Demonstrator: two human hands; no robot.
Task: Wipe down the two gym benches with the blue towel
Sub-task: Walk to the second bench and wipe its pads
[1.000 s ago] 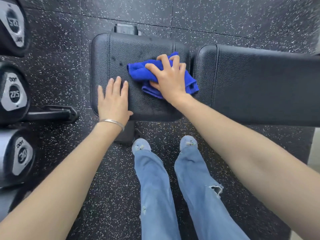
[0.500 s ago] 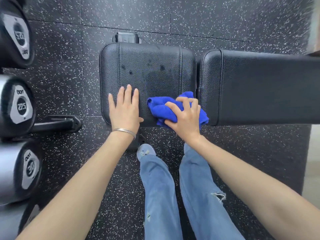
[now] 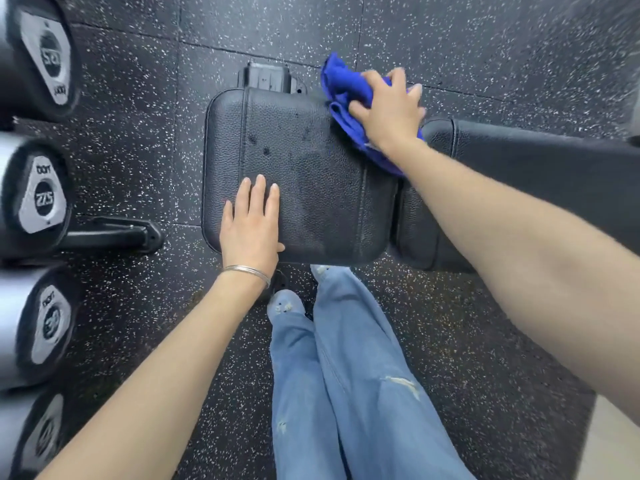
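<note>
Blue towel [image 3: 343, 85] clutched in fingers of right hand [image 3: 391, 114] at the bench [image 3: 308, 188] corner — left hand [image 3: 251, 232] flat, fingers straight.

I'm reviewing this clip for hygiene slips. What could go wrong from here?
The crumpled blue towel, gripped by the right hand, overhangs the far edge of the black padded seat; it might brush the speckled floor. The left hand lies flat on the seat's near side, so that patch may go unwiped.

Black padded worktop [image 3: 311, 188] sits on the speckled rubber floor [image 3: 450, 36]. At its near edge the left hand [image 3: 251, 230] lies flat; the blue towel [image 3: 346, 98] is bunched on the far right corner, the right hand [image 3: 389, 112] gripping it.
</note>
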